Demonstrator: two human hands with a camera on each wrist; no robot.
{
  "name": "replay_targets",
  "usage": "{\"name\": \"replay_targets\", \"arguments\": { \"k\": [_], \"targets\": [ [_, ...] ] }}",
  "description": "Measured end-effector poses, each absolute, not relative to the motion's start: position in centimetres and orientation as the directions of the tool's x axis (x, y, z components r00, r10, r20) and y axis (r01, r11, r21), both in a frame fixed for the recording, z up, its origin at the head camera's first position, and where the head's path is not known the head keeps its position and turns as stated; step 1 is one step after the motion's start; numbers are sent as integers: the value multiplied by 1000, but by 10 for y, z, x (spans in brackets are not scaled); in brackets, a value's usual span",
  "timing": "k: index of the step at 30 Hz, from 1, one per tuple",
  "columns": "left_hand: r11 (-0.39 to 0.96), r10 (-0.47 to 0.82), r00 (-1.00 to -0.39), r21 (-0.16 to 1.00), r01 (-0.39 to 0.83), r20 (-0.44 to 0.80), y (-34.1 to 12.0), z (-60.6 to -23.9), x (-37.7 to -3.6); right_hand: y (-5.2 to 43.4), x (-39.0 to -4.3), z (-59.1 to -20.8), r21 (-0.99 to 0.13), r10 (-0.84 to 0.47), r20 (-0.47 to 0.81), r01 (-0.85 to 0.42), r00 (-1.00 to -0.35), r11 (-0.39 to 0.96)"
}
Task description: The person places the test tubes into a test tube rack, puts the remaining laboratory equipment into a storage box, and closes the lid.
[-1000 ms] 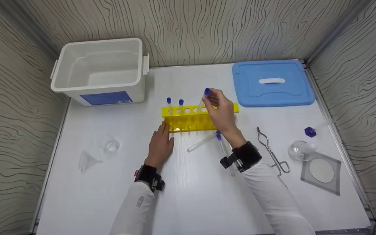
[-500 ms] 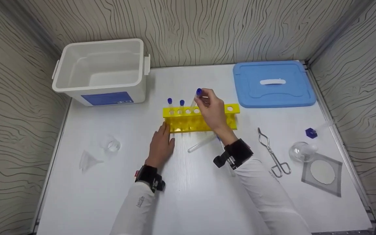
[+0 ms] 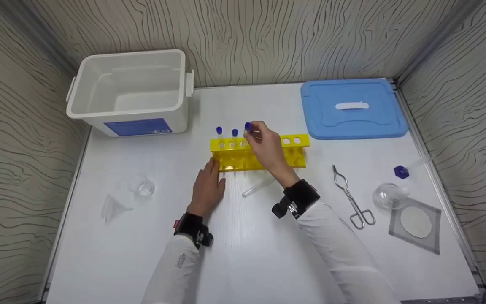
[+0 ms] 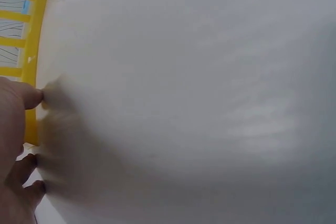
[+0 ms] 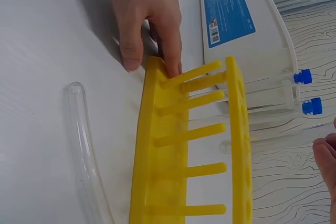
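Rack: yellow test tube rack (image 3: 260, 153) stands on the tabletop (image 3: 243, 253), directly under the right hand (image 3: 266, 145).
Right hand: fingers pinched on the blue-capped test tube (image 3: 247, 127) just below its cap; tube upright, lowered into the rack's third hole from the left end, beside the two seated tubes (image 3: 226, 134).
Left hand: left hand (image 3: 207, 188) lies with straight fingers against the rack's near left corner, bracing it; holds nothing.
Spare tube: an uncapped test tube (image 3: 260, 187) lies on the tabletop between the two wrists.
Advice, step in hand: keep the tube vertical, let it slide through both plates until it bottoms, and keep the left hand's pressure on until the pinch is released; judged, not observed.
Change, against the earlier frames: the right hand has travelled leftward along the rack and dropped; the tube, then tilted and raised above the holes, is now upright and lower. Left hand unmoved.
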State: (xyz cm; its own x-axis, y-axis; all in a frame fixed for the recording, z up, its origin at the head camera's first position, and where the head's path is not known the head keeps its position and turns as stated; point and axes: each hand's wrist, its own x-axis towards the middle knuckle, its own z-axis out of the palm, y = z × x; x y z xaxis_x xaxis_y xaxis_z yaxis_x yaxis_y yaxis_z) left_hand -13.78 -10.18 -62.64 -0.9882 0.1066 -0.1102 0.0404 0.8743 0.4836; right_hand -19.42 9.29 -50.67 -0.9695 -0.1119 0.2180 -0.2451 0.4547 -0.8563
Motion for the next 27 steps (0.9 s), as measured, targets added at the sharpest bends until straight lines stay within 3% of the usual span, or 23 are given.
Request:
{"name": "replay_targets", "arguments": {
  "k": [27],
  "targets": [
    [872,103,-989,489,37,-109,-103,-630,-139,88,-200,-532,-817,-123,48,-110,-991,566]
  ]
}}
